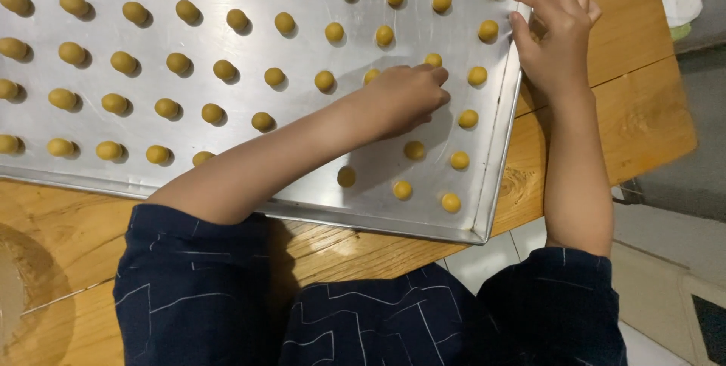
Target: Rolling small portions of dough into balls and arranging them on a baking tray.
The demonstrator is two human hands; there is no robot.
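Here, small yellow-tan dough balls (274, 76) sit in slanting rows on a large, flat metal baking tray (363, 203), each one smooth, rounded and slightly matte, apart from its neighbours. Roughly fifty-five of them show, though the tray runs out of view at the top and left, so the full count cannot be told. The tray is dull silver with fine scratches, a shallow raised rim and one squared corner at the lower right. The left hand (408, 97) reaches across the tray from the lower left and rests palm down near the right end, fingers curled together and pressed toward the metal; one dough ball (432, 59) peeks out just above its knuckles, and whether the fingertips pinch a ball under them cannot be told. The right hand (556, 29) lies at the tray's right rim, near the upper corner, fingers bent and bunched with the tips touching the rim; it holds nothing that shows. A ball (488, 31) lies just inside the rim beside that hand. The tray lies on a wooden table (635, 109) with warm orange-brown grain and a knot near the tray's corner. Both forearms are bare, coming out of dark navy sleeves (197, 283) marked with thin pale lines. A crumpled white cloth (681, 1) lies beyond the table's far right edge.
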